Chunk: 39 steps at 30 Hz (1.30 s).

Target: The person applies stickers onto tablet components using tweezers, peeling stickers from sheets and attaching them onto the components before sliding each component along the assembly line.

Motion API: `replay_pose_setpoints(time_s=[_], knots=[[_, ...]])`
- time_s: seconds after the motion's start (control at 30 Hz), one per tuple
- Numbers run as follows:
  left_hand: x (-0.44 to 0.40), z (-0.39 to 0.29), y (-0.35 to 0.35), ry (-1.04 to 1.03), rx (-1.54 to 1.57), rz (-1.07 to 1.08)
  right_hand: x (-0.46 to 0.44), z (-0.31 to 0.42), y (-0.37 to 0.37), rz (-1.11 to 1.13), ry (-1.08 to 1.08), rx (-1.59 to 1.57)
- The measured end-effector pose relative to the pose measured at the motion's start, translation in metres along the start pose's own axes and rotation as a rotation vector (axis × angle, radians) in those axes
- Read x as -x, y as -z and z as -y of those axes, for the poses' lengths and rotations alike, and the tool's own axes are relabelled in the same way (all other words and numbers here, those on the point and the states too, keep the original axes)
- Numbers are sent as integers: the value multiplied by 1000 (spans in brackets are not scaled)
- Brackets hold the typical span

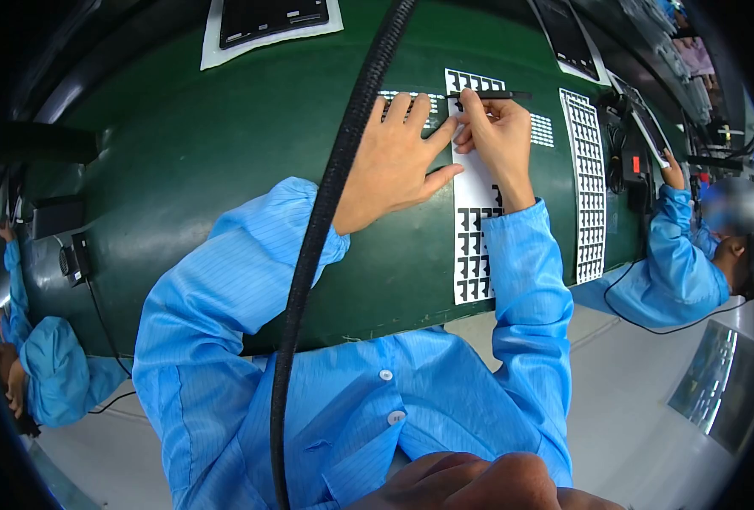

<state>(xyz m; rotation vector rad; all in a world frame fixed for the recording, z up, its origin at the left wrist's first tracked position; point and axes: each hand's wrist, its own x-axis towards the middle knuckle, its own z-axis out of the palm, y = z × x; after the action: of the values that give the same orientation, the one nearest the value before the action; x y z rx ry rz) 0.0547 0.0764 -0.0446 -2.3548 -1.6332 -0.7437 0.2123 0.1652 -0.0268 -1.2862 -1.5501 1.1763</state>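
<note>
My left hand (394, 170) lies flat with its fingers spread, over the edge of a strip of small white labels (432, 102) on the green table. Its thumb and index finger reach toward a white sheet of black die-cut stickers (475, 242), whose middle part is bare. Above that sheet, my right hand (500, 140) is closed around a slim black pen-like tool (513, 95), which points left. The tool's tip, near the sheet's upper end, is too small to make out. More small white labels (543, 130) show just right of my right hand.
Another sticker sheet (589, 187) lies to the right. Dark panels on white backing rest at the back left (275, 21) and back right (568, 38). A black cord (334, 170) crosses the view. A co-worker (683, 246) sits at right, another person (62, 370) at left.
</note>
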Motion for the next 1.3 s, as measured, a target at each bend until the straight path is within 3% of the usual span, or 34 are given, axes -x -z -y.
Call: replay_pose_setpoints(time_s=[0.53,0.63,0.9,1.13,1.3], knots=[[-2,-2,0,-2,5,19,-5,5,12,99,-101,-199],[-1,-3,3,2,18,22,-10,-7,30,19,-73,-363],[0,-3,4,0,60,-19,-6,-32,91,-419,31,-179],[-9,-9,11,-31,28,-12,3,-43,102,-391,71,-319],[-57,-7,2,-138,56,-172,4,-41,101,-423,62,-325]])
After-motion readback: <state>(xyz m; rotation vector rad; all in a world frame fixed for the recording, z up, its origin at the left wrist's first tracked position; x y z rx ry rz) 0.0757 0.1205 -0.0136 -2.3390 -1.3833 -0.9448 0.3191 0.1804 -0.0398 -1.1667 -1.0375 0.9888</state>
